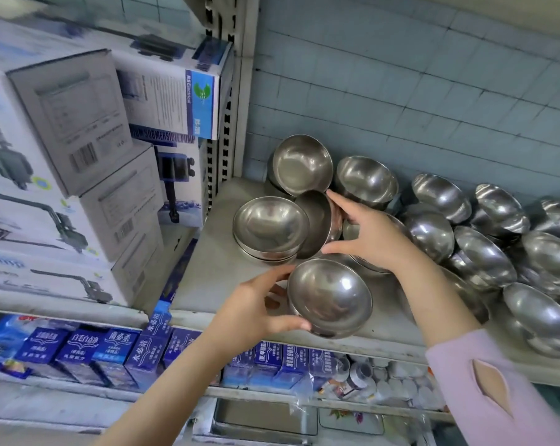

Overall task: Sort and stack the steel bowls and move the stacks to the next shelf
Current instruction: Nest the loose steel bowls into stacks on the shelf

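Head view is showing the right hand (368, 235) gripping a tilted bowl (315, 225), thumb at its near rim and fingers curling over its far rim, so the bowl is standing almost on edge with its mouth facing left. It is leaning against the right side of a low stack (270, 228) of mouth-up bowls sitting on the shelf (207, 252). The stack is therefore lying directly left of this hand, and tipping the bowl flat into it looks like the step in hand. The left hand (259, 312) is clasping a second bowl (330, 299) at the shelf's near edge, thumb under the near rim and fingers round the left side. Whether that bowl is resting or lifted is not clear. It is sitting nearer than the stack and slightly right of it, so the right hand is the closer one. To the right, a crowd of upturned bowls (481, 252) is lying, seemingly unsorted.
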